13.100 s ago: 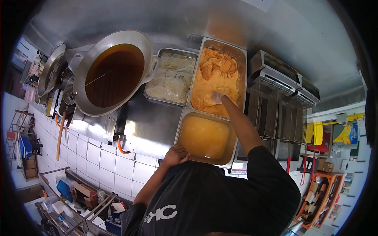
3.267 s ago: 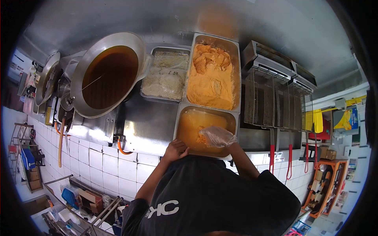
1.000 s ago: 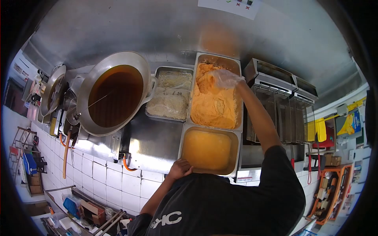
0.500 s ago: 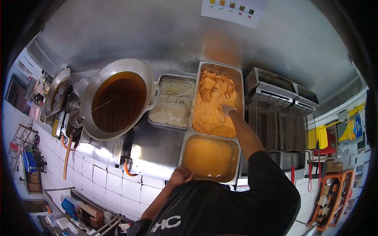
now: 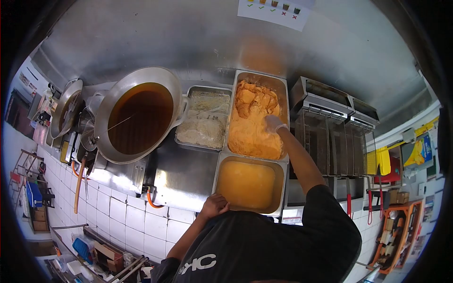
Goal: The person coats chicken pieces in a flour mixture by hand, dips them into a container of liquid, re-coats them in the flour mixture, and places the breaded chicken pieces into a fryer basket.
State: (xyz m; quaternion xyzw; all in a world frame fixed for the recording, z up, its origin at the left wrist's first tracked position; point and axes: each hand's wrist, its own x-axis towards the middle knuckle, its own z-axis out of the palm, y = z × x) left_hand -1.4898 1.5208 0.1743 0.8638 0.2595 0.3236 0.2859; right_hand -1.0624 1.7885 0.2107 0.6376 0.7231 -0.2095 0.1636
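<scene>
- Far left, two woks: a smaller one, then a big wok of dark brown liquid.
- Next along, one shallow tray on the steel table, carrying something pale under clear plastic (bag count unclear).
- Here's the left hand, bare, curled into a loose fist at the near-left corner of the pan of orange liquid; nothing visible in its grasp.
- Behind that, a long steel pan, making two deep pans. Inside lie orange breading in front and coated pieces heaped at the back, too tangled to count. The pieces look soft, wet and slippery, best scooped from underneath; the breading should be light and loose.
- And the right hand, clear-gloved, down at the breading's right side! Fingers hidden, so whether it's grasping anything, I can't tell.
- Far right, wire baskets, at least three red handles.
</scene>
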